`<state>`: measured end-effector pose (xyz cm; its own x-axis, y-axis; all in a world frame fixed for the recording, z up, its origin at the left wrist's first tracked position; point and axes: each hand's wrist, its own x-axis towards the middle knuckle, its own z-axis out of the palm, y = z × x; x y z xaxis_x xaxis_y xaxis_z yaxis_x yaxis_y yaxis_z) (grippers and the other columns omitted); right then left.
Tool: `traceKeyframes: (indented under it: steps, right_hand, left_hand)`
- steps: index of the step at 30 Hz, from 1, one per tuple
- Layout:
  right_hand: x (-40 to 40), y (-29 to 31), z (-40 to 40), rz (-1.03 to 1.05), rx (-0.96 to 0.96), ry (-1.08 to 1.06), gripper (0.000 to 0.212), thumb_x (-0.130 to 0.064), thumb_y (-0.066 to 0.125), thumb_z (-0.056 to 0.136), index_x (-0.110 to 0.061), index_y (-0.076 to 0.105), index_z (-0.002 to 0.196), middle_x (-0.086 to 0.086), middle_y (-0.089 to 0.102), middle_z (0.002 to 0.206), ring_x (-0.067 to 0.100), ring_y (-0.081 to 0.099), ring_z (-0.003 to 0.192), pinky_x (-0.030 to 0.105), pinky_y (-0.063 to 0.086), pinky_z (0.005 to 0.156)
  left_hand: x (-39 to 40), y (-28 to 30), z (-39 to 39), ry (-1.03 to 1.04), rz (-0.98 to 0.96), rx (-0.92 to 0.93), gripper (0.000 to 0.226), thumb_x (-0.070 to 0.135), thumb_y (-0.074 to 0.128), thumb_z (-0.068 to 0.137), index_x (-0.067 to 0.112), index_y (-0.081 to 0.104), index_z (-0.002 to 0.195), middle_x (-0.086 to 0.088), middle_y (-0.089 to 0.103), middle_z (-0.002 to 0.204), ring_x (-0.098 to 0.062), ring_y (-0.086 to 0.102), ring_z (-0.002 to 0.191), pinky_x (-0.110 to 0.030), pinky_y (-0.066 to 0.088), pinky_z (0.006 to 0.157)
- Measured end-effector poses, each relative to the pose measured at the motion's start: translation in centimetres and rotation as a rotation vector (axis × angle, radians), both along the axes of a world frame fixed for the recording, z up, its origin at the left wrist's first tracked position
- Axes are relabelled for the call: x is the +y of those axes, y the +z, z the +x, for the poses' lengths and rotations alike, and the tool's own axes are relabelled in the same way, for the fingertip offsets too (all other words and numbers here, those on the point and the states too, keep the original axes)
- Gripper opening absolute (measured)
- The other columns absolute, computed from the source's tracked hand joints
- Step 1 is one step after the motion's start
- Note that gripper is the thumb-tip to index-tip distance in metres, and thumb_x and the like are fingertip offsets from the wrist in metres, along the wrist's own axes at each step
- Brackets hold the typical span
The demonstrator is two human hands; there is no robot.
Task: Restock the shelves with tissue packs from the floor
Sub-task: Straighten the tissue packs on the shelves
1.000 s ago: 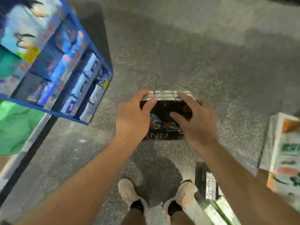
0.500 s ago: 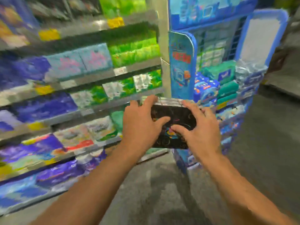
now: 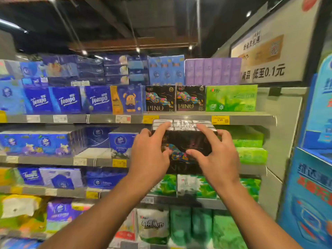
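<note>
Both hands, left and right, clamp the black tissue pack by its ends, grip just under the shelf edge. Matching black packs sit above. Risk: pack catches the edge on lift, or knocks them back.

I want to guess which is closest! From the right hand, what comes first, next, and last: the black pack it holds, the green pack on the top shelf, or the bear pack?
1. Black pack, in the right hand.
2. Green pack, up right.
3. Bear pack, up left.
</note>
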<state>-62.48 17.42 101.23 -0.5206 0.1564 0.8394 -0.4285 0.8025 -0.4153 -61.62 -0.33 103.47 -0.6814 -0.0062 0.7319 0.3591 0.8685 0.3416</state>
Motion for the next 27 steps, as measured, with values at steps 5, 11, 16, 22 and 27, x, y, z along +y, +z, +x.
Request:
traceKeyframes:
  steps: [5,11,16,22,27]
  right_hand:
    - [-0.5,4.6,-12.0,0.025,0.055,-0.001,0.072,-0.047,0.082,0.067,-0.043,0.052,0.132,0.005,0.05,0.115,0.029,0.058,0.099,0.039,0.054,0.073]
    - [-3.9,9.6,-22.7,0.064,0.108,-0.063,0.069,-0.049,0.078,0.073,-0.043,0.047,0.135,0.009,0.048,0.121,0.032,0.056,0.103,0.039,0.051,0.072]
    - [-6.7,11.7,-28.5,0.089,0.106,-0.143,0.067,-0.049,0.073,0.078,-0.044,0.042,0.137,0.008,0.047,0.122,0.031,0.053,0.11,0.043,0.052,0.077]
    - [-8.6,11.3,-33.4,0.101,-0.03,-0.15,0.072,-0.048,0.074,0.077,-0.045,0.038,0.14,0.009,0.045,0.122,0.033,0.053,0.11,0.044,0.052,0.084]
    - [-8.3,10.2,-34.3,0.033,-0.014,-0.056,0.088,-0.044,0.076,0.078,-0.035,0.026,0.15,0.009,0.044,0.128,0.026,0.05,0.114,0.03,0.04,0.09]
  left_hand:
    - [0.1,5.2,-11.1,0.055,0.021,0.038,0.071,0.029,0.074,0.082,0.046,0.036,0.139,-0.003,0.053,0.104,-0.026,0.052,0.103,-0.038,0.046,0.086]
    - [-2.9,9.3,-21.8,0.065,0.019,0.1,0.075,0.038,0.071,0.085,0.05,0.025,0.143,-0.007,0.053,0.104,-0.028,0.051,0.101,-0.04,0.045,0.082]
    - [-6.1,10.8,-28.9,-0.006,0.013,0.108,0.074,0.043,0.066,0.088,0.051,0.021,0.145,-0.008,0.057,0.114,-0.03,0.051,0.111,-0.04,0.042,0.08]
    - [-8.8,10.7,-34.3,0.117,-0.213,0.133,0.071,0.059,0.055,0.089,0.051,0.017,0.148,-0.01,0.043,0.132,-0.031,0.035,0.123,-0.045,0.037,0.091]
    - [-9.7,8.4,-36.9,0.096,-0.254,0.375,0.069,0.059,0.057,0.085,0.045,0.029,0.147,-0.009,0.041,0.136,-0.031,0.031,0.12,-0.053,0.031,0.092]
